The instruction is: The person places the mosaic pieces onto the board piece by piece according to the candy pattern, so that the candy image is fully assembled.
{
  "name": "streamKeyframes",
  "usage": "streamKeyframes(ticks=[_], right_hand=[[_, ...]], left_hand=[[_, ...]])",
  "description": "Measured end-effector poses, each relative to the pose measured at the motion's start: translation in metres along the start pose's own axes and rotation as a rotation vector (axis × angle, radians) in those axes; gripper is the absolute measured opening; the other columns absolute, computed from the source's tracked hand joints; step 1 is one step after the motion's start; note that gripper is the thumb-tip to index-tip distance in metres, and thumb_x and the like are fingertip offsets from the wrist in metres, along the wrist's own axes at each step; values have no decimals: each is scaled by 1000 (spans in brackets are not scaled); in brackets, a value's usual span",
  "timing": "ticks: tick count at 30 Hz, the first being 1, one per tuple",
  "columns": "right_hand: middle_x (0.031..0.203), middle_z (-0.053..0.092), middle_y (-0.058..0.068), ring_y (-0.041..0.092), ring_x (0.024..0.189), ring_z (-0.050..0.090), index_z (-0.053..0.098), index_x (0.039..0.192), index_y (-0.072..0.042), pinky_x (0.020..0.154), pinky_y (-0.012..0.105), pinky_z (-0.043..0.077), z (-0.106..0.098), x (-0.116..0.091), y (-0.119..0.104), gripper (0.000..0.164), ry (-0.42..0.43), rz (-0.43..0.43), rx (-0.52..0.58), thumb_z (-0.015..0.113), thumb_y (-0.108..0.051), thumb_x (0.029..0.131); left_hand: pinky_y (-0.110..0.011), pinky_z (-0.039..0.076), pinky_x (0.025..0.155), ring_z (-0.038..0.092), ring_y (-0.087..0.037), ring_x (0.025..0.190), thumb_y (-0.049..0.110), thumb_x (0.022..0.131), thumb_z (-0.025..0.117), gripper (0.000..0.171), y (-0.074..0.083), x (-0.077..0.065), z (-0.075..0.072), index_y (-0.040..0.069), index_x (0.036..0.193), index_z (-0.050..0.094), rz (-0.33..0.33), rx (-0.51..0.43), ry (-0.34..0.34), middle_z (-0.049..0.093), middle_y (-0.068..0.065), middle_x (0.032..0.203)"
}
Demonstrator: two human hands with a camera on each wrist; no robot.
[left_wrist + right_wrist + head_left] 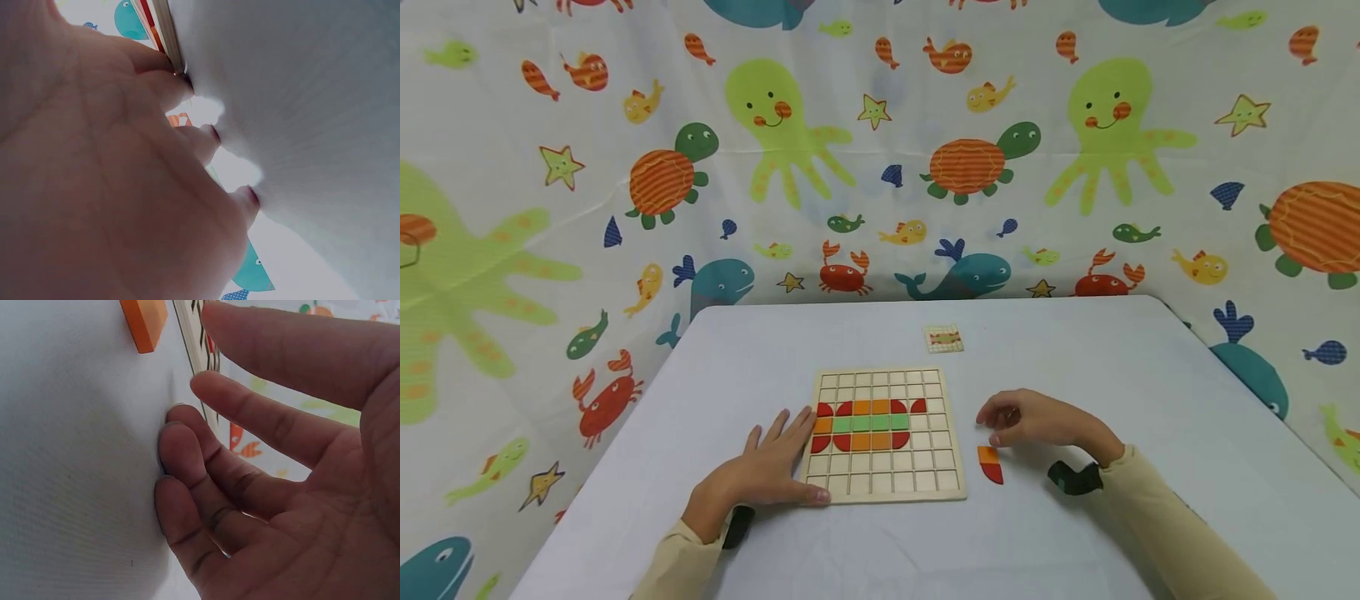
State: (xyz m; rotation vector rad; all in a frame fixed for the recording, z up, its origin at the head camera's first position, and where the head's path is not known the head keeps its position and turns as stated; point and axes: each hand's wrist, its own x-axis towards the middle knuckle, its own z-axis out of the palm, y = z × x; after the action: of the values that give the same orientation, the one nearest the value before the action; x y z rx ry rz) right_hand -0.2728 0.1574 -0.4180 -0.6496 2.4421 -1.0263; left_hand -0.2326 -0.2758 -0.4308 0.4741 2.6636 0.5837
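A wooden grid board [936, 479] lies on the table with red, orange and green pieces [871, 423] set in several of its cells. My left hand [760, 471] rests at the board's left edge, fingers spread, the thumb at its near left corner. To the right of the board my right hand [1037, 421] is low over the table, its fingers loosely bent and nothing between them. Just below its fingertips lie an orange square piece [988, 454] and a red rounded piece [992, 473]. In the right wrist view an orange piece [147, 328] stands apart from the fingers.
A small card [943, 338] with a coloured grid pattern lies behind the board. The white table [760, 350] ends at a curtain [865, 225] printed with sea animals.
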Motion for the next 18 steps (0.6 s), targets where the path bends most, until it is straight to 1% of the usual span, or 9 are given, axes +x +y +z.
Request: streamKeyframes(ticks=[6,9,14,18], right_hand=[[110,63,0,25,106,53,75,115,-12,91,40,49,2,-2,-1,25,-38,-30,-40,82,-16,91],[111,61,0,25,107,52,73,113,-13,93,40,49,5,-1,0,25,-49,-41,-47,83,-16,91],[107,59,-2,23,104,51,70,110,-15,90,36,49,12,1,2,25,-39,-63,-85,84,-15,89],[104,58,-2,23,102,51,69,108,-14,87,36,48,15,1,2,24,-28,-74,-93,84,-13,89]], left_hand=[[-76,-4,121,1,-50,161,60,77,90,131,1,-1,-1,0,170,19,2,-7,1,15,-21,177],[-76,-4,121,1,-50,161,60,77,91,131,2,-3,-2,0,170,19,-2,-14,-2,15,-22,177],[-76,-3,121,3,-50,161,61,77,91,132,3,-5,-1,0,170,20,-9,-10,0,16,-22,176],[-76,-3,121,3,-50,161,62,76,90,132,2,-5,1,1,170,21,-10,-4,-3,17,-21,176]])
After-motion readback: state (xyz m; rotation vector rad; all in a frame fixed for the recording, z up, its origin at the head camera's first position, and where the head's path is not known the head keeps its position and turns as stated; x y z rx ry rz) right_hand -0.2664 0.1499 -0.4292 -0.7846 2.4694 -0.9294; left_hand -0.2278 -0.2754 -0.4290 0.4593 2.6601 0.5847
